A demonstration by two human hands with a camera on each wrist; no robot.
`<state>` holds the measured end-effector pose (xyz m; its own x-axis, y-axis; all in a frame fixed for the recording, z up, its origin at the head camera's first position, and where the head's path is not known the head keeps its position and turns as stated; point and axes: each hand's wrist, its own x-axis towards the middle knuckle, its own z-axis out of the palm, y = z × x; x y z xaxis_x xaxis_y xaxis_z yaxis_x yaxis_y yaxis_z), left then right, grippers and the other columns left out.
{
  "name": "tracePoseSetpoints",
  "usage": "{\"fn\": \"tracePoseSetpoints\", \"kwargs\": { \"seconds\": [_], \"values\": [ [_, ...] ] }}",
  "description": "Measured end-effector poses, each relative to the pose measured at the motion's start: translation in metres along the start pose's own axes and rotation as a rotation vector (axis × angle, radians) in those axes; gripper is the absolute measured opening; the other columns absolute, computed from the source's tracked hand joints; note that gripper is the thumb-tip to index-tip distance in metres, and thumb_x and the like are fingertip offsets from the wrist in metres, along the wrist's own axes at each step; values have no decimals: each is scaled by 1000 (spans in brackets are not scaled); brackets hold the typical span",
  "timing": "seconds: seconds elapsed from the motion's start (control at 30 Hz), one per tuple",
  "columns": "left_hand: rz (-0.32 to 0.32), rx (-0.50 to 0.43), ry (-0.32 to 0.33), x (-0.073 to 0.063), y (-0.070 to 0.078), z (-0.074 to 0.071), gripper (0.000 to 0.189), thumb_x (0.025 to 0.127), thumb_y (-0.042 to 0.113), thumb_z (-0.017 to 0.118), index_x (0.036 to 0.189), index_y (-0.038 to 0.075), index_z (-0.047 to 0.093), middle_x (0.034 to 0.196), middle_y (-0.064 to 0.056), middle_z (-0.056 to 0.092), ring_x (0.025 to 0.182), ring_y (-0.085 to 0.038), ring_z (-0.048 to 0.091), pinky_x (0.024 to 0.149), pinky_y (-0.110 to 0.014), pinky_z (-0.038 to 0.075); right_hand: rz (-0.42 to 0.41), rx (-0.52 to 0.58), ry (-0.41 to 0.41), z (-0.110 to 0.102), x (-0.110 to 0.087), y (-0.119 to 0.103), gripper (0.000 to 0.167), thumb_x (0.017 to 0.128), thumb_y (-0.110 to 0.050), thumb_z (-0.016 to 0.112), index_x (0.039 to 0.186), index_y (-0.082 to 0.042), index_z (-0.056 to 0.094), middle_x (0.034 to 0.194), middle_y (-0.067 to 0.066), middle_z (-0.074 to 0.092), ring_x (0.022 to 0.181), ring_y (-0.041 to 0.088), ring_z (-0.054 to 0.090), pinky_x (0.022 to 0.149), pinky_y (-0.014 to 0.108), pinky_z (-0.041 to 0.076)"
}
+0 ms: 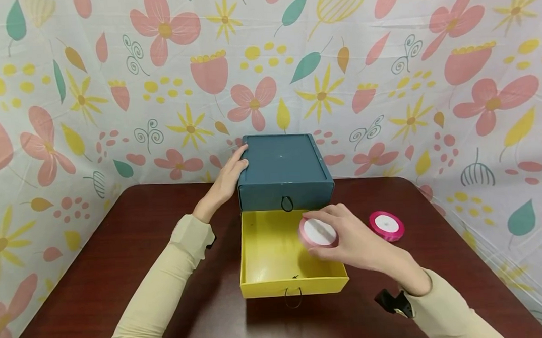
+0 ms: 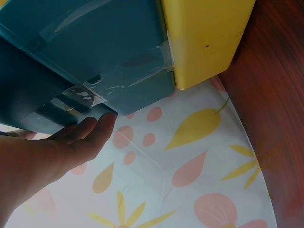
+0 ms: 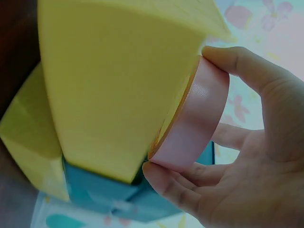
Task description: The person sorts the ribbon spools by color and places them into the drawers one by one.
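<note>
A light pink ribbon roll (image 1: 318, 232) with a white round face is pinched between the thumb and fingers of my right hand (image 1: 346, 236). It is over the right part of a pulled-out yellow drawer (image 1: 267, 250). The right wrist view shows the ribbon roll (image 3: 194, 118) gripped by its rim, thumb on one side and fingertips on the other. My left hand (image 1: 228, 178) rests against the left side of a dark blue drawer box (image 1: 284, 161). In the left wrist view, the fingers of that hand (image 2: 61, 152) touch the blue box (image 2: 109, 57) near a taped seam.
A bright pink ribbon roll (image 1: 387, 226) lies on the dark red-brown table (image 1: 204, 293), right of the drawer. Black cord loops hang on the blue front and on the yellow drawer's front. Behind the table hangs a flower-patterned cloth (image 1: 257, 63).
</note>
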<state>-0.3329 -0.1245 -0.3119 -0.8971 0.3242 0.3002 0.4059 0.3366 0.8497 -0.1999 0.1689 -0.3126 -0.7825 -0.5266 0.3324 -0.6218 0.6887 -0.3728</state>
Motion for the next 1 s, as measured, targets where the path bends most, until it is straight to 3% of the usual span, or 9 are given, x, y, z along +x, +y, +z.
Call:
{"fn": "tracePoseSetpoints", "kwargs": {
  "seconds": [0.3,0.53,1.0],
  "values": [
    [4,-10,-1,0,-3,2,56,103,41,28,156,25,16,164,0,8,152,-22,8,120,-52,13,-49,-12,-66,18,16,-9,63,72,-36,82,129,-18,62,114,3,60,103,16,46,70,23,50],
    [-38,-17,-41,-19,37,-3,55,105,26,26,157,13,13,164,-10,5,150,-31,15,120,-51,15,-73,-66,-101,32,26,-13,61,75,-36,79,130,-16,61,117,7,60,105,20,48,70,24,50],
    [-22,-13,-30,-19,36,-4,55,105,26,26,156,11,14,163,-12,7,148,-33,19,120,-52,16,-56,-65,-219,50,41,-9,63,77,-36,80,132,-14,58,122,9,59,107,23,48,77,31,49]
  ]
}}
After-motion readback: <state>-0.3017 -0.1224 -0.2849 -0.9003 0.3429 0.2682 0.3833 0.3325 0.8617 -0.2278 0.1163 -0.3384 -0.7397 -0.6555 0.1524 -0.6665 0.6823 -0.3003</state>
